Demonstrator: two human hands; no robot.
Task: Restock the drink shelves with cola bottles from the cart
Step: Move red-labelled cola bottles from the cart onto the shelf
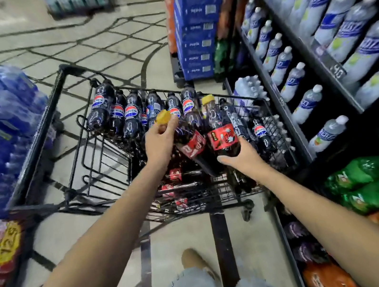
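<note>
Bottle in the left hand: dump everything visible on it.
Clear plastic bottle of dark cola, yellow cap, red label round its middle. It is tilted, cap up and to the left, base down inside the cart. The left hand grips its neck just under the cap. Its body lies close beside the second bottle, upright in the right hand; contact there cannot be told. Label print is blurred.

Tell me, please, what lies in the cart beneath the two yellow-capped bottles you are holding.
Red-labelled bottles lie low in the cart; the left hand, right hand and held bottles hide the rest.
</note>
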